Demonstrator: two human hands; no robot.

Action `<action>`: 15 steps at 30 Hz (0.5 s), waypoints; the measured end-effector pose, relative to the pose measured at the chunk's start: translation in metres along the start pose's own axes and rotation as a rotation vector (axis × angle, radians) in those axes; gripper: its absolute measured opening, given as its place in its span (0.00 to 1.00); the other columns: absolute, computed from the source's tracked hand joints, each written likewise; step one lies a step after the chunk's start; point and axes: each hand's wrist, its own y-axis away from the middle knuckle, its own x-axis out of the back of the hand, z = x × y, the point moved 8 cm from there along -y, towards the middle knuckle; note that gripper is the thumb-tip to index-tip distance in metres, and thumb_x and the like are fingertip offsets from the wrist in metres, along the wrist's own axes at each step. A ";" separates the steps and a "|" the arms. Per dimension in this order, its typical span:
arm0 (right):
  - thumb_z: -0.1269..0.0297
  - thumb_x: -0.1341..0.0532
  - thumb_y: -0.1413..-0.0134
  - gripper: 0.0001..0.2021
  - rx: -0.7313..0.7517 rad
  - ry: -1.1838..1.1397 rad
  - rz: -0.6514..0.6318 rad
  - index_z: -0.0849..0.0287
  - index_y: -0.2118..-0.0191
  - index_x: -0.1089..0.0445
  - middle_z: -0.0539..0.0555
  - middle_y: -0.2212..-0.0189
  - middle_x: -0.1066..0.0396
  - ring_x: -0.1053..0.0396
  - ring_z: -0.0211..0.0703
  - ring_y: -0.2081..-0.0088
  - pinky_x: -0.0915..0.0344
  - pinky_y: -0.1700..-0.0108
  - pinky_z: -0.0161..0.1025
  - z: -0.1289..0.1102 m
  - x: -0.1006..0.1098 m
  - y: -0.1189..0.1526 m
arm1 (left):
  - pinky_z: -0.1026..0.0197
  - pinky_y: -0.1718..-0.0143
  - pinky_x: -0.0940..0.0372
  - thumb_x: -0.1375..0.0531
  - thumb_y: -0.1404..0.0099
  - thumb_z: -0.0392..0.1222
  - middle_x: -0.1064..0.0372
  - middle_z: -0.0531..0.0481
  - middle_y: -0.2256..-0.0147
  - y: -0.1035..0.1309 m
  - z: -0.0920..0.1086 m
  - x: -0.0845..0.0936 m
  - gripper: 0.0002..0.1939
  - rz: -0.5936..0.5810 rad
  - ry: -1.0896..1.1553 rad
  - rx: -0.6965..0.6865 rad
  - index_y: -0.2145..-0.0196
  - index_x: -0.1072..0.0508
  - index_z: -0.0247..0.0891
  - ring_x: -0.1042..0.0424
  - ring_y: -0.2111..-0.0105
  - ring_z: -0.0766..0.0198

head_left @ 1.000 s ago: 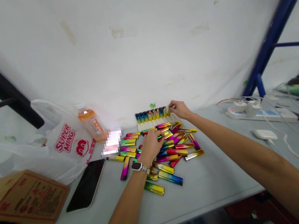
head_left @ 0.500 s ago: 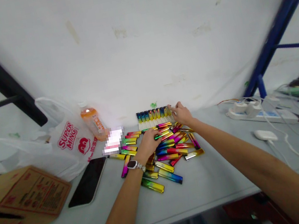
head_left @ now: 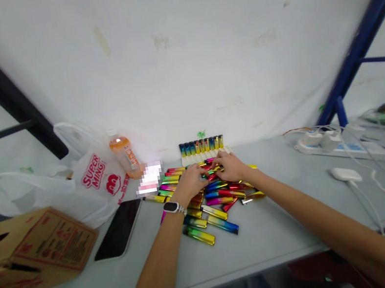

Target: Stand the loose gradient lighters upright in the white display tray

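Note:
Many shiny two-tone lighters [head_left: 222, 225] lie in a loose pile on the table. My left hand [head_left: 194, 179], with a watch on its wrist, is over the middle of the pile, its fingers closed on a greenish lighter [head_left: 205, 175] that is mostly covered. Close beside it on the right, my right hand [head_left: 231, 167] bends its fingers down toward the same spot; what they pinch is hidden. Behind both hands a white tray with holes [head_left: 185, 161] stands against the wall, a row of upright lighters [head_left: 202, 146] in its back edge.
To the left are a black phone [head_left: 119, 230], a cardboard box [head_left: 47, 249], a white plastic bag [head_left: 91, 201], an orange drink bottle [head_left: 124, 155] and a blurred-out bright rectangle [head_left: 151, 178]. A power strip [head_left: 342, 146] with cables and a white charger [head_left: 346, 174] lie right.
My right hand has come away from the right end of the upright row, back and down to the pile beside my left hand. The left hand stays over the pile. The view shifted slightly.

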 end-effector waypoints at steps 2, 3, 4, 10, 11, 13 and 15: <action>0.68 0.40 0.48 0.12 -0.028 -0.024 -0.013 0.57 0.58 0.24 0.58 0.59 0.33 0.34 0.51 0.53 0.41 0.48 0.46 -0.001 -0.002 0.001 | 0.54 0.55 0.34 0.36 0.40 0.42 0.29 0.45 0.62 -0.003 0.008 0.000 0.07 -0.002 -0.079 -0.038 0.64 0.20 0.40 0.29 0.58 0.53; 0.69 0.40 0.48 0.12 -0.044 -0.046 -0.011 0.58 0.58 0.24 0.58 0.59 0.33 0.34 0.50 0.54 0.41 0.49 0.45 0.001 -0.003 0.001 | 0.54 0.55 0.34 0.36 0.40 0.42 0.30 0.45 0.62 -0.004 0.011 -0.001 0.08 0.000 -0.108 -0.049 0.63 0.20 0.40 0.30 0.58 0.53; 0.69 0.40 0.47 0.12 -0.059 -0.073 -0.003 0.58 0.58 0.24 0.57 0.60 0.33 0.34 0.49 0.55 0.40 0.50 0.45 0.002 -0.005 0.001 | 0.54 0.55 0.34 0.36 0.40 0.43 0.30 0.45 0.61 -0.005 0.013 -0.002 0.08 0.003 -0.128 -0.056 0.63 0.21 0.39 0.30 0.57 0.53; 0.67 0.40 0.44 0.07 -0.075 -0.259 0.125 0.58 0.65 0.24 0.55 0.64 0.32 0.33 0.47 0.58 0.40 0.51 0.43 0.010 -0.009 0.002 | 0.55 0.54 0.34 0.38 0.37 0.44 0.31 0.46 0.62 -0.005 0.010 -0.005 0.08 0.028 0.008 -0.084 0.62 0.22 0.39 0.30 0.58 0.55; 0.68 0.41 0.44 0.07 -0.071 -0.304 0.162 0.58 0.65 0.24 0.55 0.65 0.31 0.33 0.46 0.59 0.40 0.52 0.43 0.011 -0.006 0.003 | 0.56 0.54 0.34 0.39 0.35 0.44 0.31 0.47 0.61 -0.005 0.007 -0.003 0.09 0.054 0.094 -0.081 0.61 0.23 0.39 0.30 0.58 0.57; 0.68 0.42 0.44 0.07 -0.071 -0.397 0.257 0.58 0.65 0.25 0.54 0.66 0.32 0.33 0.45 0.61 0.38 0.54 0.42 0.012 0.002 0.006 | 0.57 0.56 0.33 0.41 0.34 0.45 0.31 0.46 0.60 -0.002 0.000 0.004 0.10 0.140 0.297 -0.050 0.59 0.24 0.38 0.29 0.59 0.59; 0.69 0.43 0.44 0.08 -0.081 -0.471 0.356 0.59 0.66 0.26 0.53 0.67 0.32 0.33 0.44 0.63 0.38 0.56 0.41 0.013 0.011 0.011 | 0.59 0.58 0.33 0.42 0.33 0.47 0.30 0.46 0.58 0.002 -0.005 0.012 0.12 0.245 0.484 0.004 0.58 0.26 0.38 0.28 0.59 0.60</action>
